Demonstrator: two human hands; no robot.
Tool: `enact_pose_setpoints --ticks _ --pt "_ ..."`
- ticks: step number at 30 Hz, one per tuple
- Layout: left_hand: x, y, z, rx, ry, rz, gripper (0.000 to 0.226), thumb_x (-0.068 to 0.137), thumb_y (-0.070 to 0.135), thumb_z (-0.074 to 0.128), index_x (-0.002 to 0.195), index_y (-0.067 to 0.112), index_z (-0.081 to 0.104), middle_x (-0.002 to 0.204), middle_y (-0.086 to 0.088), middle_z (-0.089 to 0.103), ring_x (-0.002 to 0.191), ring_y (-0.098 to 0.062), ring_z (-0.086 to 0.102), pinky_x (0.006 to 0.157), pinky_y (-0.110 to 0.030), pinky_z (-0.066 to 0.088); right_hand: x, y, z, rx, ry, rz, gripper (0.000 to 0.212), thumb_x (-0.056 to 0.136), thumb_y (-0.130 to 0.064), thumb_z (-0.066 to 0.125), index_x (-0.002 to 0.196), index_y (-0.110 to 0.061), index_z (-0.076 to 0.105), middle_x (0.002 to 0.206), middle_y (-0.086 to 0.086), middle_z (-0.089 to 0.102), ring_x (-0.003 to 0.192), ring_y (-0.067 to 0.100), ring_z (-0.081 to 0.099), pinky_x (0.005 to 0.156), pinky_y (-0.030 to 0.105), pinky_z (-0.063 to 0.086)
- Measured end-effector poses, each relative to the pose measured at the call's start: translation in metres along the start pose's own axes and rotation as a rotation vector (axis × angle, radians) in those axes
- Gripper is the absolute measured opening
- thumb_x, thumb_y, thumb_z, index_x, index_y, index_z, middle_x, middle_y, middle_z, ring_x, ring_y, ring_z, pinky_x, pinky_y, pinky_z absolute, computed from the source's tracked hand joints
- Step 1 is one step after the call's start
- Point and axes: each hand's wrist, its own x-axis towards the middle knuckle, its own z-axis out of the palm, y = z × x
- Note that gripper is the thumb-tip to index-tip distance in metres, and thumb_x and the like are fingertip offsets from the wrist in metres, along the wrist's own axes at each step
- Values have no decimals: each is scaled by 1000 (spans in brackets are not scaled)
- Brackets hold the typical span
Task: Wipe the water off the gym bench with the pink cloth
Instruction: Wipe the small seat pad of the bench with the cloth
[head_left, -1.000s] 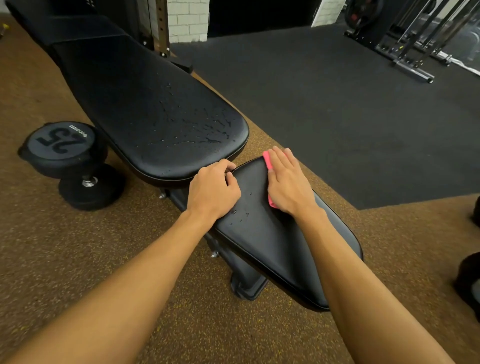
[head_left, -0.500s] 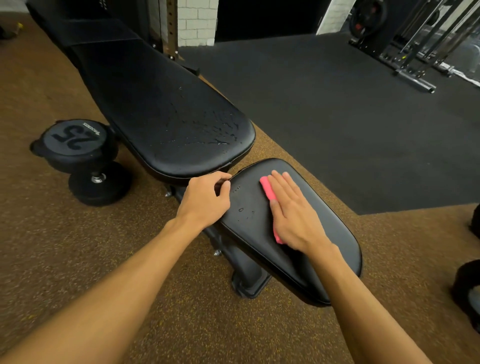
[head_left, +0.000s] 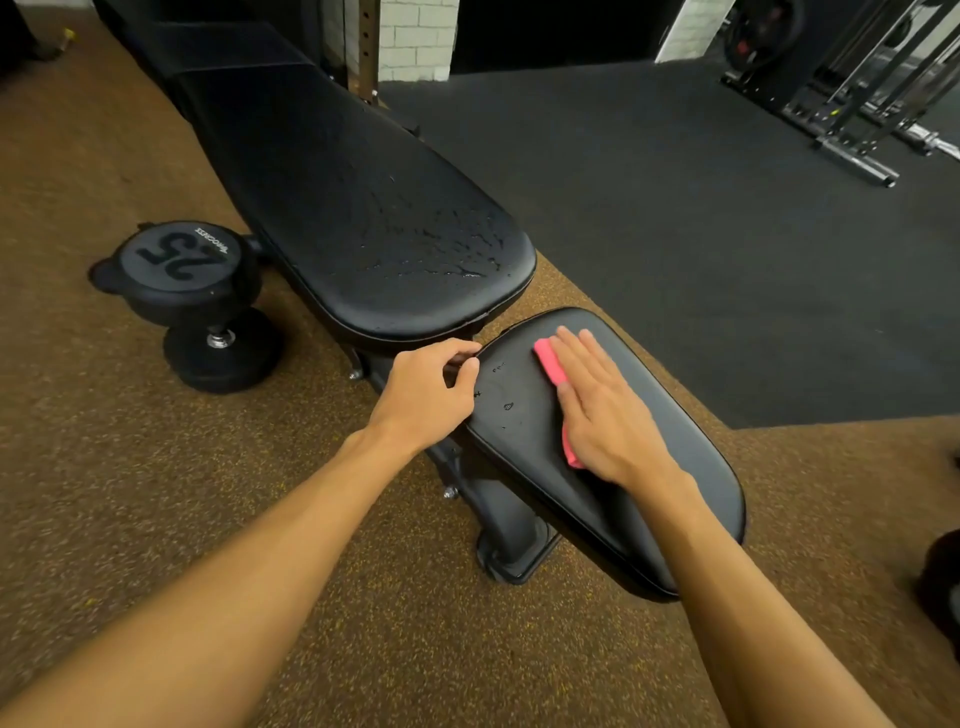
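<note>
The right hand (head_left: 608, 415) lies flat on the cloth (head_left: 548, 356), its fingers (head_left: 582, 358) straight and close together, pressing it down onto the seat (head_left: 675, 483) of the bench (head_left: 514, 540). The cloth is pink and folded into a narrow strip. It sits on the far half of the seat, nearer the middle than either side edge, and shows only past the fingertips and along the thumb side of the palm; the hand covers the rest. The left hand (head_left: 423, 400) holds the seat's far left corner, with its fingers curled over the edge into the gap between seat and backrest (head_left: 322, 208) and the thumb bent on top. A few drops (head_left: 508, 406) sit on the seat between the two hands, just left of the cloth. More water (head_left: 441, 244) lies in streaks and beads across the near end of the backrest, close to its rounded edge. Both forearms reach in from the bottom of the view. A black dumbbell (head_left: 182, 270) marked 25 rests on the brown floor (head_left: 130, 493) beside the backrest's left edge. A dark mat (head_left: 727, 234) covers the floor to the right of the bench, with a metal rack (head_left: 857, 104) at its far right corner.
</note>
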Motion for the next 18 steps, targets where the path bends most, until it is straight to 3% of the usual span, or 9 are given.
enact_pose_setpoints --ticks 4,6,10,15,18 --pt "-5 -2 1 -21 15 -21 29 101 32 60 127 30 71 107 23 69 104 13 62 93 -15 51 29 -15 8 -64 5 110 54 117 -34 20 170 -22 18 178 -3 11 165 18 -5 127 23 -10" --pt "-5 -3 2 -31 26 -12 28 101 33 58 126 30 71 109 21 71 106 8 64 95 -21 54 27 -23 11 -89 -7 12 55 117 -32 22 170 -20 17 178 -2 10 165 19 -6 129 26 -11" --pt "-6 -2 2 -28 29 11 29 102 35 56 128 30 70 113 19 71 109 2 65 98 -28 56 -8 -17 7 -46 -72 -177 54 116 -37 21 169 -31 18 177 -15 9 163 6 -7 130 23 -6" --pt "-5 0 -1 -16 -25 5 30 104 38 55 131 33 67 113 24 67 111 8 61 95 -18 49 1 2 -2 -7 7 89 53 117 -33 24 169 -26 22 176 -10 15 164 11 -1 134 32 2" --pt "-5 2 -5 -15 -33 -12 29 104 36 56 130 32 68 110 25 67 108 9 60 91 -12 44 23 -19 4 -53 21 74 53 117 -28 23 168 -19 24 176 -1 19 165 21 1 133 31 -4"
